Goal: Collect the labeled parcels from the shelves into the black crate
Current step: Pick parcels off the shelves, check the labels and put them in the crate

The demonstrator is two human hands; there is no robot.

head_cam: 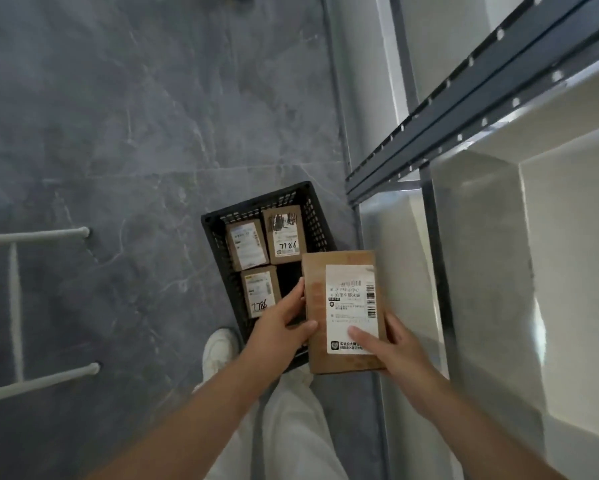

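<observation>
Cardboard parcel [343,306] gripped in hands [279,329] [396,351] above crate [218,247].

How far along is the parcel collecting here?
Done: three parcels lie in the black crate, the far-left parcel, far-right parcel and near parcel. In hand: the left hand and right hand grip a fourth parcel over the crate's free corner, not yet put down. Left: setting it in. The shelf in view shows no further parcels, though most shelving is out of sight.

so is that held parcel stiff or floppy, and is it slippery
Probably stiff: the parcel keeps flat faces and straight edges. Likely light, since the left hand and right hand hold it by its edges only. Its matte cardboard should grip well.
</observation>
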